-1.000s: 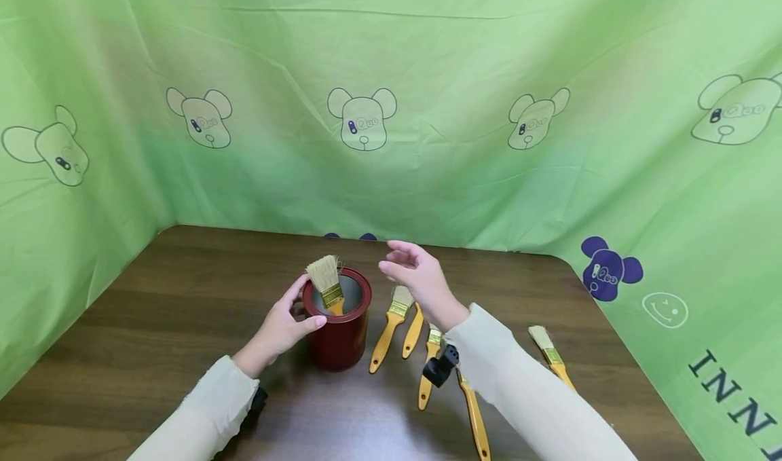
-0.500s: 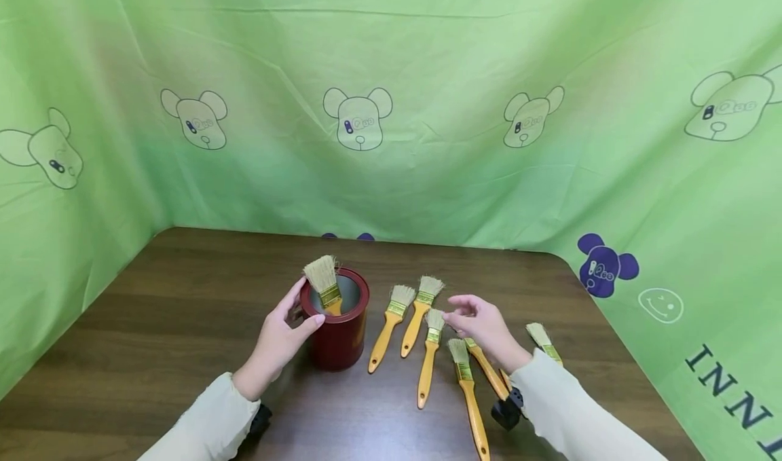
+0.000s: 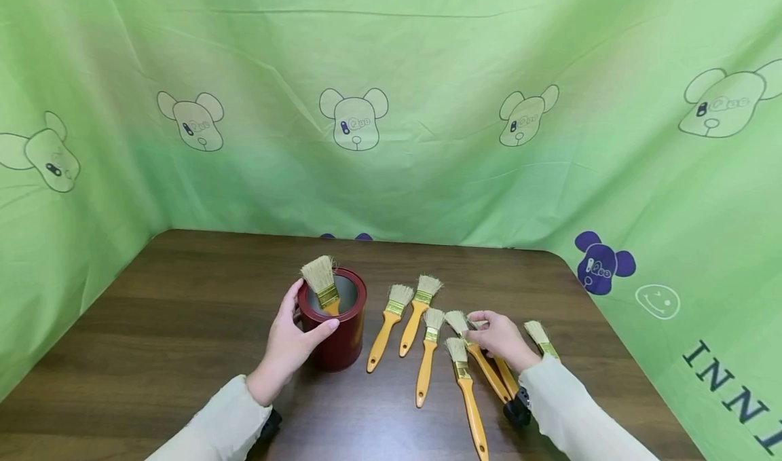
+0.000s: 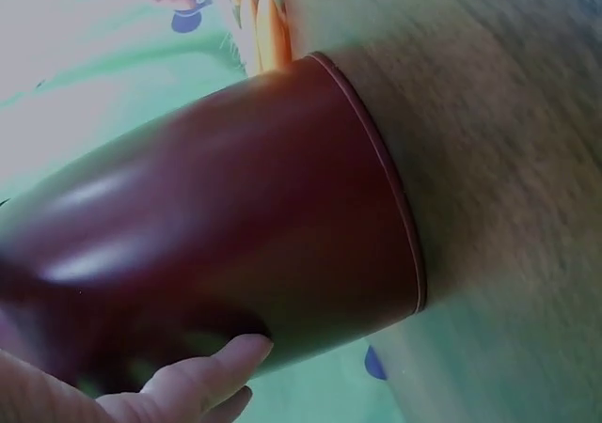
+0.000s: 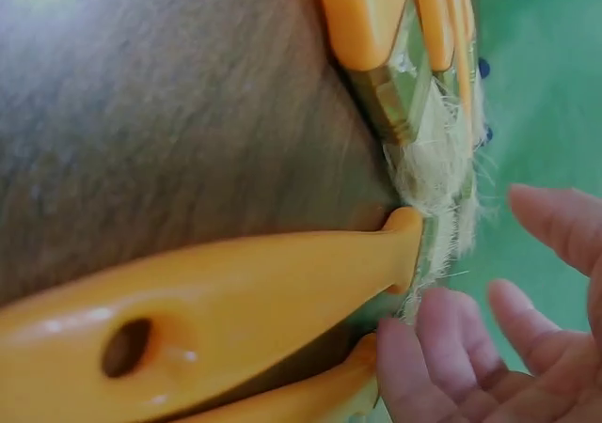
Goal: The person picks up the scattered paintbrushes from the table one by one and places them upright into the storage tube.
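On the table, the right hand is over a pair of wooden-handled paintbrushes lying almost parallel, the nearer one with its bristles poking out past the fingertips and the other half covered. From the wrist, that grip looks released, fingers parted and nothing plainly caught between them; whether a tip brushes the bristles, I can't tell. To do this well, I'd have the thumb and forefinger pinch just one brush at its metal band or upper handle, since the pale bristles look likely to splay, and lift it straight up so the neighbour isn't dragged along. The left hand has its grip wrapped round the dark red can, thumb against the front near the rim; I'd keep that light but steady so the can doesn't tip. The can stands upright, grey inside, and the one paintbrush I can make out in it leans toward the left hand, bristles up above the rim, handle down inside. Any other contents are hidden from where I stand.
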Demonstrator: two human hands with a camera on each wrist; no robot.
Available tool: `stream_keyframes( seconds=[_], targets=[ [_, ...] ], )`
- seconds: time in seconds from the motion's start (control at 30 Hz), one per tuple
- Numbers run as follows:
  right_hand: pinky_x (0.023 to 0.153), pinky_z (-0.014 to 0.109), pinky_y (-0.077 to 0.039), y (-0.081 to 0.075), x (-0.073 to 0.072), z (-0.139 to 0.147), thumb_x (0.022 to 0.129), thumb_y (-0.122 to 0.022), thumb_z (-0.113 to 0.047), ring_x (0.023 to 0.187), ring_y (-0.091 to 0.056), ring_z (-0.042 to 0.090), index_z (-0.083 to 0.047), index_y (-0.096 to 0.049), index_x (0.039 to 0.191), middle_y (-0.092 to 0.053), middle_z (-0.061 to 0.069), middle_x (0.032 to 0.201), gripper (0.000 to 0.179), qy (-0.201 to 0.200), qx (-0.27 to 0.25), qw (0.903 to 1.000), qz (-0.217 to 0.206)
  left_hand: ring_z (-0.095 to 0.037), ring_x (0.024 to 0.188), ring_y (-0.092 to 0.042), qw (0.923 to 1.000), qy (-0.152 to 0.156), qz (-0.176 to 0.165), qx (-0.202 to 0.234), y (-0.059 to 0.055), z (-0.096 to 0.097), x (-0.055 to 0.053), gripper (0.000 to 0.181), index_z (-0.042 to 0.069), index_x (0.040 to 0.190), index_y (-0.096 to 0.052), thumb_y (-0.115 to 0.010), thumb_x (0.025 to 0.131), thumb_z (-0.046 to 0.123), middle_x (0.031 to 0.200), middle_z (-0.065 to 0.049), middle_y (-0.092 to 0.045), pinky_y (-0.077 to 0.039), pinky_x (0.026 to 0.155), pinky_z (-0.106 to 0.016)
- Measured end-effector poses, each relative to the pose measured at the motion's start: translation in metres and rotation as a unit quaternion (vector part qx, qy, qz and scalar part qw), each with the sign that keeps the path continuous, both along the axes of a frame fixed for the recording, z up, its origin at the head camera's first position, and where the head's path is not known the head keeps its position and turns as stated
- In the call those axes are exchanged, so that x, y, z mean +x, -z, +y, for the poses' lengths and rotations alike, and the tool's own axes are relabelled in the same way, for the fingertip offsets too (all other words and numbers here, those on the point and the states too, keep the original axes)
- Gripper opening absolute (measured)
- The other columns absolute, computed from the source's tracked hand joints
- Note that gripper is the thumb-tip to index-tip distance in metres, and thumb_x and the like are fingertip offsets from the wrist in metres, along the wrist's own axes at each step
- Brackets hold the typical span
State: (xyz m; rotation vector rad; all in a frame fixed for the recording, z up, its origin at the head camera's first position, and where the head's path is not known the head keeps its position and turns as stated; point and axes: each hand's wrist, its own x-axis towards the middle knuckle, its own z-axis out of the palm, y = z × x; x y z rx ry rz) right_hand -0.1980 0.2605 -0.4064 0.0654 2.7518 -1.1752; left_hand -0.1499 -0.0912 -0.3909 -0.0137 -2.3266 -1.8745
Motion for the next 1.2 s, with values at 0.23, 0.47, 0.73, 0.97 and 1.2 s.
stream_keyframes(
  seconds=[0.23,0.47,0.73,0.97,1.2],
  targets=[
    [0.052,0.033,-0.048,0.002,-0.001,-0.003,0.079,-0.071,-0.010,0.063,-0.050,0.018,0.008,-0.056,0.116,-0.061,0.018,0.091,0.044,-0.017,0.052,0.9985,0.004,-0.036,0.127,-0.044,0.9999,-0.008,-0.006,0.005,0.001,0.000,-0.001,0.088,0.006,0.149,-0.027,-0.078,0.077,0.016,0.145,-0.018,-0.041,-0.037,0.102,-0.051],
    [0.048,0.033,-0.050,-0.001,-0.001,-0.008,0.081,-0.067,-0.007,0.058,-0.052,0.018,0.012,-0.057,0.114,-0.058,0.030,0.114,0.040,-0.041,0.097,0.9944,0.004,-0.037,0.128,-0.042,0.9999,-0.013,-0.004,0.002,0.001,0.000,-0.002,0.088,0.004,0.147,-0.029,-0.079,0.076,0.017,0.145,-0.019,-0.040,-0.035,0.104,-0.052],
    [0.041,0.027,-0.044,-0.001,-0.001,-0.014,0.079,-0.062,-0.004,0.046,-0.046,0.013,-0.003,-0.050,0.071,-0.049,0.008,0.068,0.015,-0.054,0.136,0.9890,0.019,-0.038,0.128,-0.043,0.9999,-0.012,-0.010,-0.002,0.000,-0.004,-0.005,0.085,0.005,0.146,-0.032,-0.079,0.076,0.016,0.144,-0.020,-0.042,-0.036,0.103,-0.051],
    [0.038,0.021,-0.033,0.001,-0.001,-0.017,0.074,-0.062,-0.003,0.041,-0.030,0.009,-0.019,-0.023,0.060,-0.019,-0.007,0.055,0.044,-0.050,0.145,0.9879,0.023,-0.038,0.129,-0.043,0.9999,-0.001,-0.009,0.006,-0.001,-0.006,-0.006,0.084,0.005,0.145,-0.032,-0.079,0.076,0.014,0.143,-0.022,-0.042,-0.035,0.104,-0.050],
    [0.041,0.021,-0.026,0.003,-0.003,-0.022,0.071,-0.067,-0.003,0.043,-0.023,0.008,-0.018,-0.023,0.057,-0.016,-0.006,0.055,0.049,-0.056,0.143,0.9878,0.025,-0.039,0.127,-0.044,1.0000,0.000,-0.001,-0.002,-0.002,-0.009,-0.005,0.083,0.003,0.144,-0.034,-0.080,0.076,0.014,0.141,-0.021,-0.044,-0.036,0.103,-0.051]
  ],
)
